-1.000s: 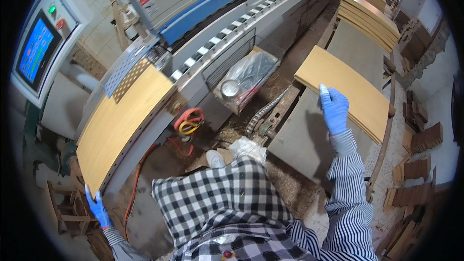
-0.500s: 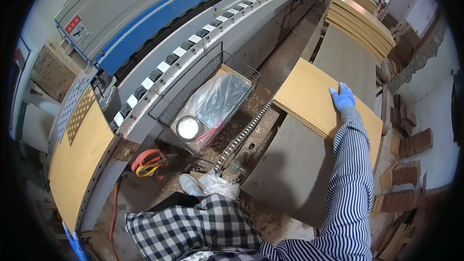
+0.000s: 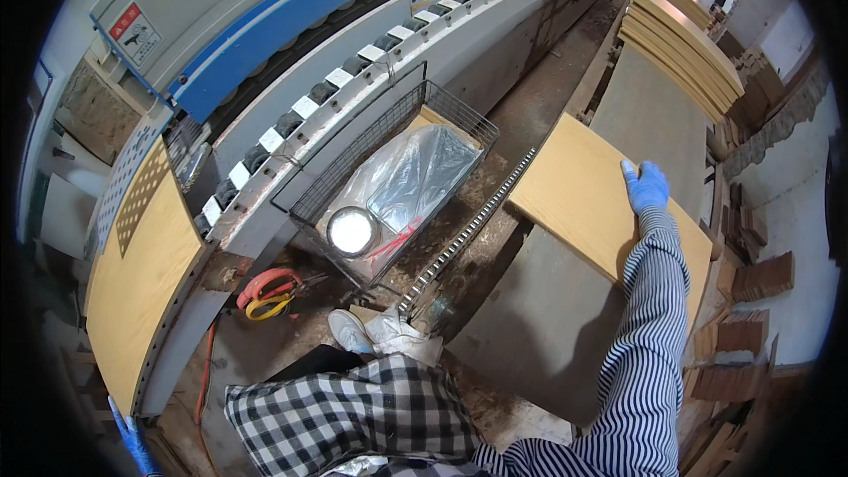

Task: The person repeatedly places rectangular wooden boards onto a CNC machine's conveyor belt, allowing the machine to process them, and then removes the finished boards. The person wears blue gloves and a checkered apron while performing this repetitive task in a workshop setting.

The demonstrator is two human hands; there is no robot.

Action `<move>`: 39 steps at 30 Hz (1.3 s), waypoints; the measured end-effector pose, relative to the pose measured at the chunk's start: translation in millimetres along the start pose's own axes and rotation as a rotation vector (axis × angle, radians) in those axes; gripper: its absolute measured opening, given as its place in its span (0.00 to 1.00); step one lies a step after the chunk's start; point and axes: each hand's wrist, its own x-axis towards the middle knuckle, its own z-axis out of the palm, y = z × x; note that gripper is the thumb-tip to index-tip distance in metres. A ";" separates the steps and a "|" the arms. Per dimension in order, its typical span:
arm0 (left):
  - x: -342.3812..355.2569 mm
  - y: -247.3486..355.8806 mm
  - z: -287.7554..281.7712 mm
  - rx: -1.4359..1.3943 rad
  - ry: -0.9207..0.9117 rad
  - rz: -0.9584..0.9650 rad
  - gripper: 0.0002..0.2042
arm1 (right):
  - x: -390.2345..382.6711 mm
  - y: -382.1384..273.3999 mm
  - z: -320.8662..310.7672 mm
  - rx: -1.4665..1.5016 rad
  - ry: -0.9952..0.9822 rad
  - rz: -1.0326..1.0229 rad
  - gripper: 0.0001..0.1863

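Observation:
My right hand (image 3: 649, 188), in a blue glove, is at the far edge of a wood-coloured panel (image 3: 574, 177). Its thumb lies on the top face and its fingers bend over the edge. Below that panel is a grey-brown board (image 3: 539, 318). At the lower left, my left hand (image 3: 134, 446), also gloved in blue, has its fingers stretched out and apart at the near end of another wood-coloured panel (image 3: 146, 287). That panel lies on the machine's infeed, partly under a perforated plate (image 3: 132, 172). The rest of my left hand is cut off by the picture's rim.
A grey and blue machine (image 3: 265, 44) runs along the left with a roller track (image 3: 305, 106). A wire basket (image 3: 424, 97) beside it holds plastic sheeting and a round tin (image 3: 352, 230). Red-handled pliers (image 3: 265, 287) hang nearby. Stacked panels (image 3: 680, 49) stand at the far right.
My right hand has gone from lying flat on the panel to bending its fingers over the far edge. The view has shifted a little. My left hand stays by the other panel's end.

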 end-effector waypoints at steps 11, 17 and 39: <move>19.9 -58.8 17.7 -0.074 0.103 0.125 0.27 | -138.8 -12.7 -11.5 0.055 0.055 -0.062 0.30; 17.4 -16.3 44.5 -0.294 0.176 0.147 0.25 | -194.7 -19.1 -24.5 0.069 -0.015 -0.065 0.29; -5.2 71.2 60.5 -0.270 0.310 0.162 0.31 | -385.1 -133.1 16.5 0.224 0.286 -1.013 0.25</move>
